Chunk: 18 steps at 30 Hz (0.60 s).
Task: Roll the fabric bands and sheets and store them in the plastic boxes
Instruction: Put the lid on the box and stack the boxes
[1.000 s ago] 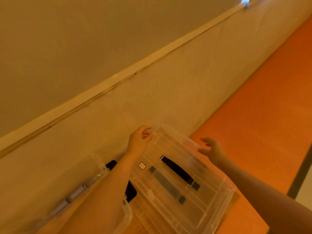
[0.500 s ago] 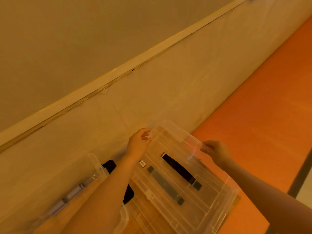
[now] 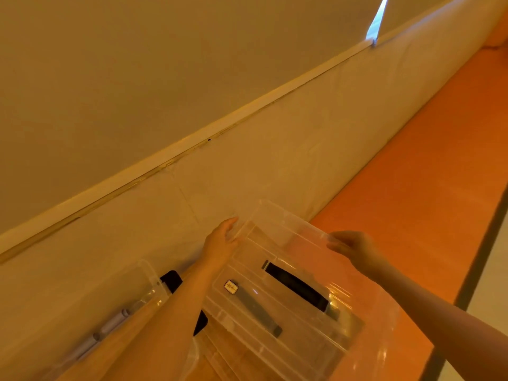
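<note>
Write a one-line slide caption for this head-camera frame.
Both hands, left and right, grip the far edge of a clear plastic box beside a second clear box.

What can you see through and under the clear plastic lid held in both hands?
Under the clear lid, a black handle and a grey handle show through. Glare and stacked plastic hide whether any fabric lies below.
</note>
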Tool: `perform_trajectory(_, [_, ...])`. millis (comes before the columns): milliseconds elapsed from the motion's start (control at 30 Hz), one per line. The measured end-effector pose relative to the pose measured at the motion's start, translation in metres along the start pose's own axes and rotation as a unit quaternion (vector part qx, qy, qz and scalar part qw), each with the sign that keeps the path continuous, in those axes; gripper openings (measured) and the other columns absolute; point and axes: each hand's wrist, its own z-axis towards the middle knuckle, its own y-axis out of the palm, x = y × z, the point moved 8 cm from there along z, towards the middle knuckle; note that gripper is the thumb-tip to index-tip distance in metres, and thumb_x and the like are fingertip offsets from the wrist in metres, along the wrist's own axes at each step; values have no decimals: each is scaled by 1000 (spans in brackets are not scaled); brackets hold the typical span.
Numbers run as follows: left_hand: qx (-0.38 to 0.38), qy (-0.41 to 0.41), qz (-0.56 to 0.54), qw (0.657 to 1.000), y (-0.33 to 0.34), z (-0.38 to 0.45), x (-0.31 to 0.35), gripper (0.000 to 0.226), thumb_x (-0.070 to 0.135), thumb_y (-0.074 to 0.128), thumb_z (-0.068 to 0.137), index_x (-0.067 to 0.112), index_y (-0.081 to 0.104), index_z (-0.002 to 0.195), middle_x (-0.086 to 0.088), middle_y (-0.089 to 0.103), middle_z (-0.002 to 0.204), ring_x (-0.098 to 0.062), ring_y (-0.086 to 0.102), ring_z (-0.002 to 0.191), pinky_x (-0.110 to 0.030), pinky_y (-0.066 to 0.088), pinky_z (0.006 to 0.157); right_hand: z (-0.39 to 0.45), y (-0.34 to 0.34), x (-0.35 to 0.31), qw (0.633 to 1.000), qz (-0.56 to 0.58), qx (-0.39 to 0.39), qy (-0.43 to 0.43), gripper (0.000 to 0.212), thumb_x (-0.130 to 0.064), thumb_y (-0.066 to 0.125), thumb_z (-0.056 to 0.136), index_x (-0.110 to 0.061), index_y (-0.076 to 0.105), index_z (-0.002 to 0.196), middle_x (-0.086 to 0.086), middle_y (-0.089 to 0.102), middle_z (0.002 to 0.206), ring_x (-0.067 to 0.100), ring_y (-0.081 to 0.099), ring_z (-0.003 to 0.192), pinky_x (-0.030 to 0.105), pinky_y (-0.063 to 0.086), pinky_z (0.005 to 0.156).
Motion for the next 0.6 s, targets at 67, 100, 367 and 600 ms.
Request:
perform_trajectory(67, [0,16,26,1000,-4,-9,8,52,17,57,94,22,39,143,-3,42,146,-19,42,131,-24,37,96,-6,-6,-8,1000,5,-3,-10,26,-26,63,89,-15,69,112,1,70,109,14,66,95,40,56,87])
perform_trajectory(100, [1,22,45,999,-8,-14,11,51,17,56,94,22,39,142,-3,43,145,-19,45,130,-25,39,97,-9,-8,-13,1000,6,-4,-17,23,-24,64,89,-15,69,110,1,70,107,13,66,93,40,56,85])
perform_trajectory(367, [107,64,170,978,-64,-64,17,46,17,48,98,22,40,144,1,49,142,-16,49,128,-28,41,102,-27,2,-77,996,-17,-7,-87,27,-29,63,88,-17,69,112,0,68,113,11,64,97,34,55,85])
perform_trajectory(600, [201,36,199,958,-133,-130,-6,45,18,44,100,24,38,144,-3,51,141,-20,52,124,-30,43,99,-43,37,-158,990,-31,-32,-137,32,-25,64,90,-13,64,120,-2,61,118,11,56,104,25,45,88])
